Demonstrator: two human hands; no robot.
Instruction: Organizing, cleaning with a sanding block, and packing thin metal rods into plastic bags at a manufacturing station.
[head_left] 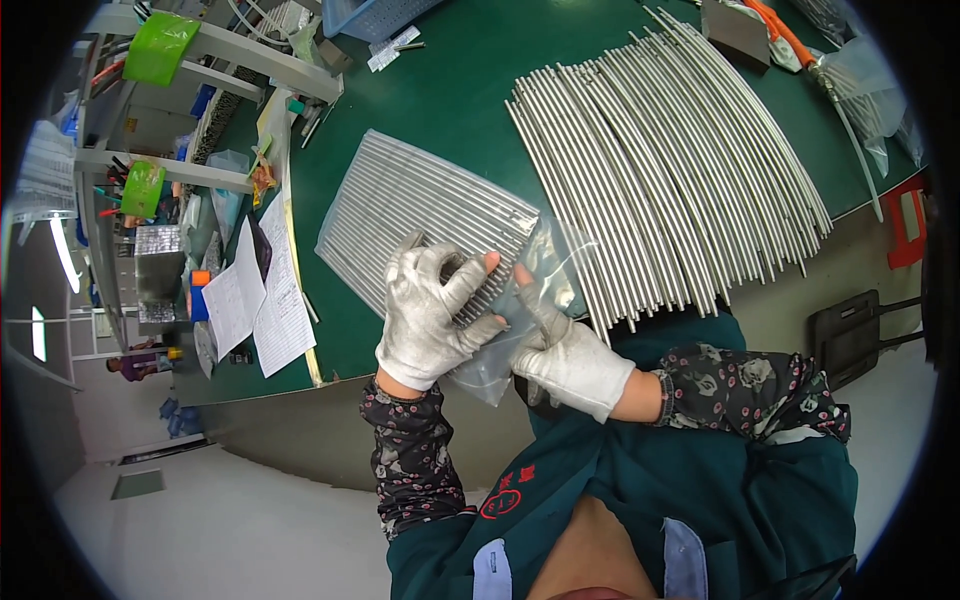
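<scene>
A clear plastic bag [490, 375] holds a flat layer of metal rods [420, 190] and lies slanted on the green table. My left hand [425, 310], in a white glove with bare fingertips at the thumb and index finger, rests on the near side of the filled part with its fingers apart. At the bag's loose end, my right hand [570, 365] is gloved too; its index finger points up along the film, and the other fingers are curled on the plastic. To the right lies a wide row of loose metal rods [670, 170], side by side.
Paper sheets [280, 290] lie at the table's left edge beside a white shelf frame [270, 60]. A blue basket [375, 15] stands at the back. Far right are a brown block [735, 35], an orange-handled tool [785, 35] and a black chair [850, 330].
</scene>
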